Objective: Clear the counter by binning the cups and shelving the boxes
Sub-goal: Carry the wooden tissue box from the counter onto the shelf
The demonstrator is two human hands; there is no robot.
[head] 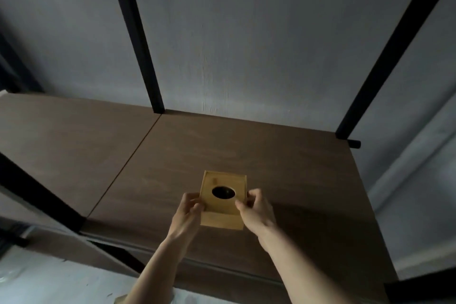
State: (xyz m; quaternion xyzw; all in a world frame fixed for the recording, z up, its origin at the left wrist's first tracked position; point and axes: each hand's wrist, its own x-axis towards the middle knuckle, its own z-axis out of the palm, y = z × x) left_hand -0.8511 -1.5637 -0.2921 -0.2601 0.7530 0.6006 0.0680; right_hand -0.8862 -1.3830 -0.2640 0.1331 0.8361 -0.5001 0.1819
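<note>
Both bare forearms rise from the bottom edge of the frame toward its lower centre, and between them sits a small wooden box with a round hole in its top face. At the box's left side the left hand has its fingers curled and pressed against the wall; at the right side the right hand does the same, with its thumb lying over the top edge near the hole. So the box is clamped between the two hands, with neither hand spread wide. It lies over the front part of a dark brown shelf board, right of the seam that divides the board. Whether its base already rests on the board or hangs just above it cannot be told. Black uprights of the shelving frame stand against the grey wall across the upper half of the frame. Judging by this, one box is at the point of being shelved and only needs letting go. No cups, bin or other boxes show, so how much is left cannot be judged.
</note>
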